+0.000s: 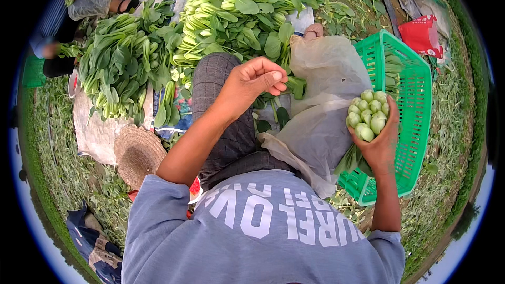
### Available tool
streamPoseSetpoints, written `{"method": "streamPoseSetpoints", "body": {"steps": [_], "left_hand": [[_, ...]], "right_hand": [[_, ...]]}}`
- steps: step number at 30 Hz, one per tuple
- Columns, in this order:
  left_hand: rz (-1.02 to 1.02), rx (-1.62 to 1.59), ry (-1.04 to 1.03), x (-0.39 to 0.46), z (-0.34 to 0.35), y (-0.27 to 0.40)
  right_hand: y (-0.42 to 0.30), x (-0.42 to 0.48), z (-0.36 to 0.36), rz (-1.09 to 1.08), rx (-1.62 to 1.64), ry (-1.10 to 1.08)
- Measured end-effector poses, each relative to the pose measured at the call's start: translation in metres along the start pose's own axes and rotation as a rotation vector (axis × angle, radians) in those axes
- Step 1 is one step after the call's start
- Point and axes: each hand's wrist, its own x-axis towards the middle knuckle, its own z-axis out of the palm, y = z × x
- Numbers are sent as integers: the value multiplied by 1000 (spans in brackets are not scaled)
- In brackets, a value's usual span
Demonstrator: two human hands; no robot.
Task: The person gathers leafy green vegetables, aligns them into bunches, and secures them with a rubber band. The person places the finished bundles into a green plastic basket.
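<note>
My right hand (380, 148) grips a bundle of bok choy (367, 114), its pale cut stem ends facing up and its leaves hanging beneath the hand. The bundle is over the near side of a green plastic crate (419, 86) that has more leafy greens inside. My left hand (262, 77) is above my knee with its fingers curled in towards the thumb, and nothing shows in it. Beyond it lies a large pile of bok choy (232, 12). A translucent plastic sheet (327, 83) covers my right leg.
A second heap of bok choy (118, 59) lies on sacking to the left, near a straw hat (138, 154). Another person (53, 27) sits at the upper left, holding greens. A red bag (422, 35) lies beyond the crate. Loose leaves (347, 4) litter the ground.
</note>
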Motion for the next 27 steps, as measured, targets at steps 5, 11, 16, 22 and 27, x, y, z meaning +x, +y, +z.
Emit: {"method": "streamPoseSetpoints", "body": {"steps": [5,11,16,22,27], "left_hand": [[107,15,694,-100,-163,1],[-499,123,531,-246,-221,-124],[-988,1125,130,-338,-237,-306],[-999,965,552,-321,-200,-357],[-1014,982,577,-332,-226,-372]], "right_hand": [[2,-1,2,-11,20,-3],[1,-7,17,-58,34,111],[-8,-13,17,-23,-4,139],[-15,-15,18,-65,-56,153],[-19,-10,18,-37,-49,141]]}}
